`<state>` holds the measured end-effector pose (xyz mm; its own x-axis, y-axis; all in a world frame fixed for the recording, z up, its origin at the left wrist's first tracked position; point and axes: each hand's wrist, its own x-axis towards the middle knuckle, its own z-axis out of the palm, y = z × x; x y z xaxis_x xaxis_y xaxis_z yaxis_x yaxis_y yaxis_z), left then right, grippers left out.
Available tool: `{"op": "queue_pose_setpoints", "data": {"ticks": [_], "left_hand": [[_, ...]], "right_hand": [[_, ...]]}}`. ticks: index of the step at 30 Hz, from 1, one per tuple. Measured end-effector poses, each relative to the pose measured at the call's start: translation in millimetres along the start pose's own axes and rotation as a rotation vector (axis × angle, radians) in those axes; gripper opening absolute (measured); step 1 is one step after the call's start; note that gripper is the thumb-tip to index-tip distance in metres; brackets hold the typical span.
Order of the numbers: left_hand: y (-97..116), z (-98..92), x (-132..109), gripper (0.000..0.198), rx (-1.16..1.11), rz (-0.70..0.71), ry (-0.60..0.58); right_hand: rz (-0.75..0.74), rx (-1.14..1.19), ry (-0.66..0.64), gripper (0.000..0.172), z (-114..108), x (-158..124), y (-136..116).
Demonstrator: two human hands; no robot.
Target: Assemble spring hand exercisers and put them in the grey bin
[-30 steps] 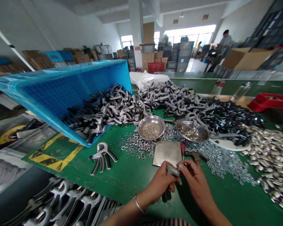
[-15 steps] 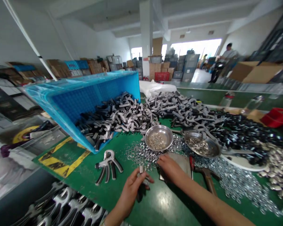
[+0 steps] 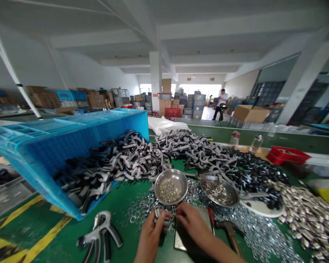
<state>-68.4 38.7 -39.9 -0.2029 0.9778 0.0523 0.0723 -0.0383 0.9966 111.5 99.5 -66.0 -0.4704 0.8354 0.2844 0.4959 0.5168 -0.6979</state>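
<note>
A wide warehouse hall stretches ahead, with stacked cartons and grey crates along the far side and a person standing near the bright windows. In front lies a long green worktop. A blue plastic crate lies tipped on its side on it, beside a big heap of black and grey hand-gripper handles. Further right are a red tray, two glass jars, a white board and a pile of silvery sleeves.

Nearer the hands sit two steel bowls: one of small rings, the other of short metal pieces. Loose washers spread across the green around them. An assembled hand gripper lies to the left.

The left hand grips a small metal piece with a dark handle below it, just under the ring bowl. The right hand curls beside it over a steel plate, close to a small hammer; whether it holds anything is hidden.
</note>
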Motion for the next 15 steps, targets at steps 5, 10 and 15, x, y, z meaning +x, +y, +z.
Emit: {"op": "queue_pose_setpoints", "data": {"ticks": [5, 10, 15], "left_hand": [[9.8, 32.4, -11.6, 0.037, 0.088, 0.165, -0.057], [-3.5, 57.7, -25.3, 0.036, 0.216, 0.192, -0.089], [-16.0, 69.3, -29.4, 0.045, 0.3, 0.134, -0.051]], "right_hand": [[0.363, 0.736, 0.008, 0.032, -15.4, -50.1, -10.8], [0.6, 1.423, 0.065, 0.021, -15.5, -64.7, -24.7], [0.651, 1.505, 0.037, 0.02, -15.4, -66.1, -24.3]]}}
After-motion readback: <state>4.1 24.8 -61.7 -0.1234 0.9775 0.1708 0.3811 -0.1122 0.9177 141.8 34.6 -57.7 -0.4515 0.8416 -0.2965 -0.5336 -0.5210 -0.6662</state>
